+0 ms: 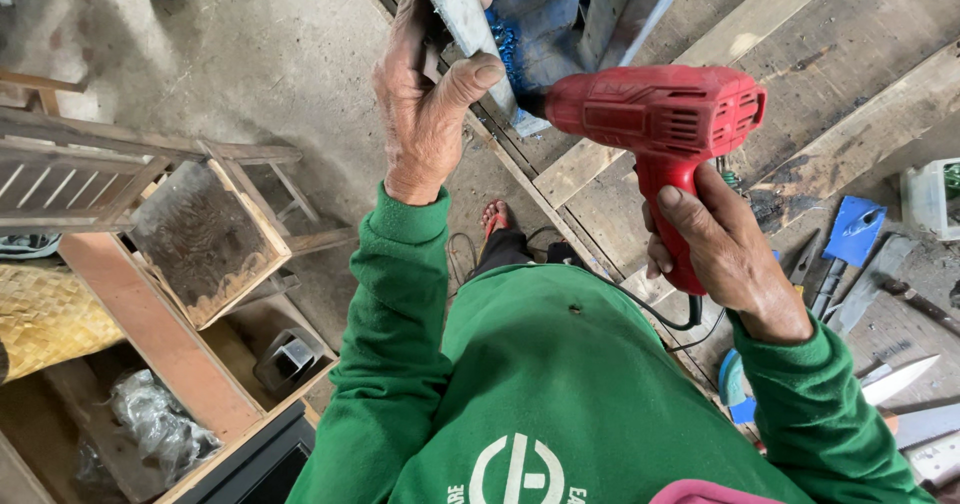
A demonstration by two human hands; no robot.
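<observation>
Below our green sleeves (400, 364), our left hand (425, 104) clamps the grey metal bar (465, 14) upright while our right hand (725, 254) grips the red drill (660, 114), its bit against the bar's lower end, so drilling looks underway and wants steady, level pressure.

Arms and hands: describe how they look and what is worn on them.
Both arms wear long green sleeves with ribbed cuffs that end at the wrists. The left hand and right hand are bare: no gloves, rings or watch show. The fingers look creased and weathered. The sleeves belong to a green sweatshirt with a white round emblem.
</observation>
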